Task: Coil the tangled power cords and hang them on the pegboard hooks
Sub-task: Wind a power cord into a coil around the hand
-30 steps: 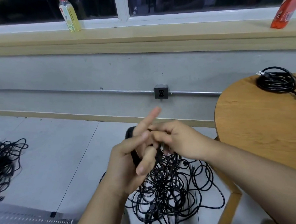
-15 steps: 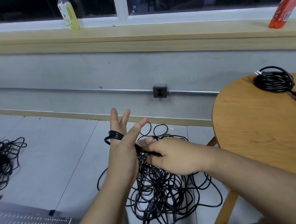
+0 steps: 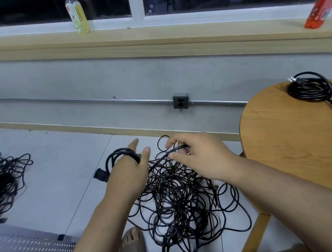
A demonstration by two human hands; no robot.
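Note:
A tangled pile of black power cords (image 3: 183,200) lies on the pale floor below my hands. My left hand (image 3: 129,174) is held flat with fingers straight, and several turns of black cord (image 3: 121,154) are wound around it; a black plug end (image 3: 101,175) hangs at its left. My right hand (image 3: 198,156) pinches the running strand of that cord (image 3: 175,148) just right of the left hand. A finished coil (image 3: 308,89) with its pronged plug lies on the round wooden table (image 3: 286,140) at the right.
Another tangled heap of black cords (image 3: 7,178) lies at the far left. A perforated white pegboard (image 3: 28,247) shows at the bottom left. My sandalled foot (image 3: 133,244) is beside the pile. The wall carries a socket (image 3: 180,103), and the sill holds two bottles.
Both hands have dropped lower toward the pile. My right hand has carried the strand around the left hand, adding to the loops there, and now holds it out to the right.

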